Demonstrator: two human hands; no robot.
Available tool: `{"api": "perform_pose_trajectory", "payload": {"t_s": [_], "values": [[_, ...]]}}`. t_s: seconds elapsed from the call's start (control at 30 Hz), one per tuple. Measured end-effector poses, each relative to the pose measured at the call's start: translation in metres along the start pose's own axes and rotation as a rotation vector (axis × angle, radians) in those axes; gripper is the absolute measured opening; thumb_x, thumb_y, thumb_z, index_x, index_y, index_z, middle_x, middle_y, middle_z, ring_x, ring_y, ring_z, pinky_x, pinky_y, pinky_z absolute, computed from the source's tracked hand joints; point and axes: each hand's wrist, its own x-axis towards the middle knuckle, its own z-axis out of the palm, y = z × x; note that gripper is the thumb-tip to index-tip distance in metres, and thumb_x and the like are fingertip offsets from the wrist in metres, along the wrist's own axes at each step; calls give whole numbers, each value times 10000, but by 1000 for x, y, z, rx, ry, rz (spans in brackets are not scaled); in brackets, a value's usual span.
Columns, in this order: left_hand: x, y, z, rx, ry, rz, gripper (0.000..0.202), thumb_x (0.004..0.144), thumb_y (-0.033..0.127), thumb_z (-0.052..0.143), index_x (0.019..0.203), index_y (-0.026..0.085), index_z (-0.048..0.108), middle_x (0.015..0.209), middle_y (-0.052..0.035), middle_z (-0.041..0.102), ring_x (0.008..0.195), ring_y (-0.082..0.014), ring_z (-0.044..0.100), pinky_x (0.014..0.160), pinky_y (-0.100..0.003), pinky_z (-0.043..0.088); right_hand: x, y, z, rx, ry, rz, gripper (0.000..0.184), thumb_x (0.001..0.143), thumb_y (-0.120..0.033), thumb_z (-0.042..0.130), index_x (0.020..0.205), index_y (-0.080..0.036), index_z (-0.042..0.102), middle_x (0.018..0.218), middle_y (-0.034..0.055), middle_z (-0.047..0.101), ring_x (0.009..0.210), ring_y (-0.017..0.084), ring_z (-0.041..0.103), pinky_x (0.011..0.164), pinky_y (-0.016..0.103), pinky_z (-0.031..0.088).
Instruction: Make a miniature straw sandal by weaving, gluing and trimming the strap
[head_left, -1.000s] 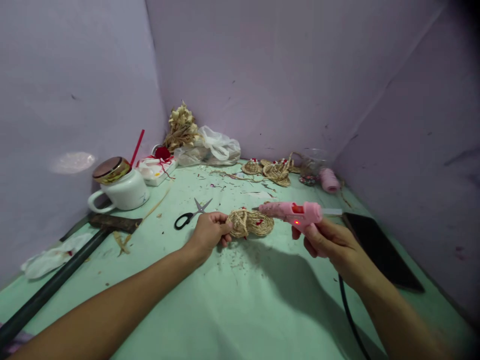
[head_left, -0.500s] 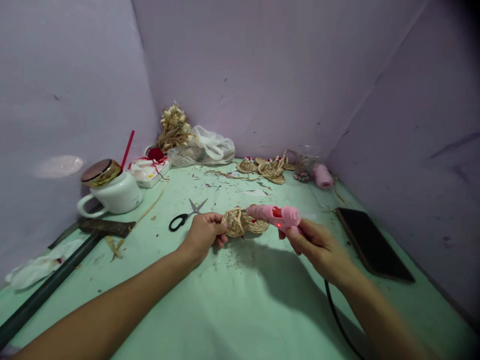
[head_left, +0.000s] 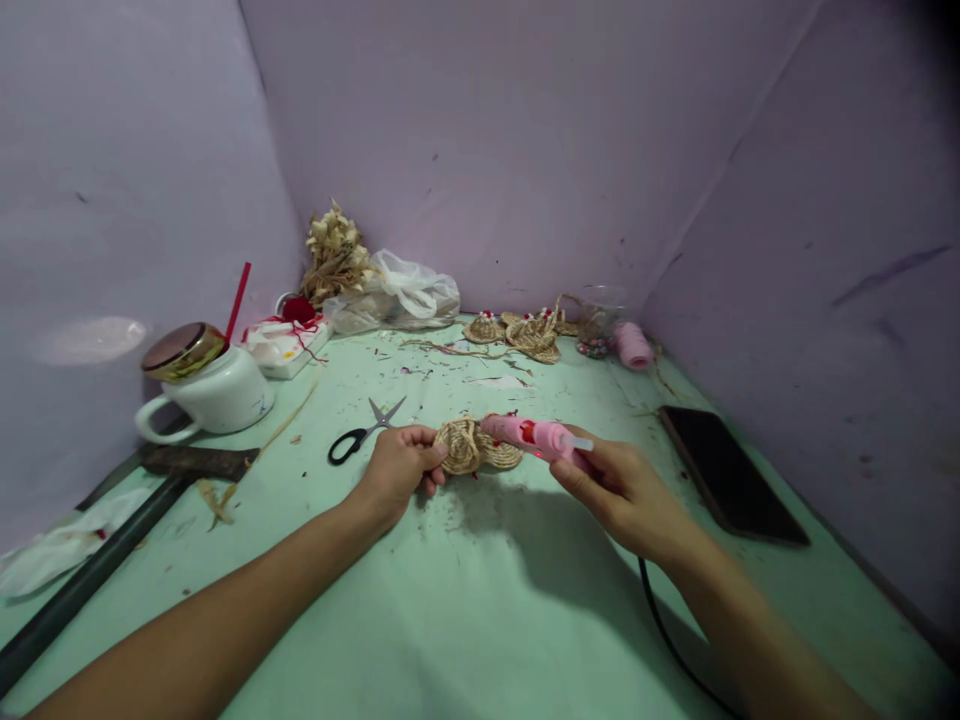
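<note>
Between the thumb and fingers of my left hand [head_left: 403, 468] is the left edge of a coiled straw-coloured rope piece [head_left: 459, 447], held just above the table. My right hand [head_left: 619, 492] is wrapped round a pink hot glue gun [head_left: 532, 434], with a clear glue stick jutting from its rear and a small red light lit. The gun's nozzle points left at the rope piece, at or very near its surface; whether it touches I cannot tell. Part of the rope piece is hidden behind the gun. Black-handled scissors [head_left: 366, 430] lie spread beside my left hand.
A hammer [head_left: 199, 462] and a white mug [head_left: 225, 390] with a lidded jar on top stand left. A plastic bag [head_left: 409, 290], dried flowers [head_left: 334, 255], finished-looking rope pieces [head_left: 534, 335] and a pink thread spool [head_left: 634, 345] sit at the back. A phone [head_left: 731, 475] lies right.
The glue gun has turned in my right hand, so its rear and glue stick now face more toward me. My left hand keeps its hold on the rope piece. The whole view has shifted slightly.
</note>
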Motion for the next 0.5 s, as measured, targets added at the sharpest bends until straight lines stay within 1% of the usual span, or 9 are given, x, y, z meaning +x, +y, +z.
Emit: {"api": "perform_pose_trajectory", "payload": {"t_s": [0.17, 0.3, 0.5], "values": [[1, -1, -1, 13, -3, 1, 66, 633, 171, 609, 622, 117, 573, 373, 25, 509, 310, -61, 416, 312, -154, 316, 0, -3, -2, -29, -29, 3, 288, 873, -431, 391, 811, -186, 530, 535, -46, 381, 476, 103, 344, 444, 225, 218], [1, -1, -1, 25, -2, 0, 74, 635, 174, 620, 614, 118, 577, 381, 27, 510, 308, -54, 411, 317, -153, 309, 1, -4, -3, -38, -33, 2, 289, 870, -426, 394, 758, -189, 515, 534, -45, 393, 476, 100, 338, 451, 224, 221], [1, -2, -2, 44, -7, 4, 75, 636, 179, 616, 609, 121, 577, 365, 33, 501, 291, -51, 385, 311, -156, 287, 0, 3, 1, 58, 7, 6, 279, 862, -423, 408, 774, -183, 521, 542, -52, 333, 477, 96, 305, 439, 221, 212]]}}
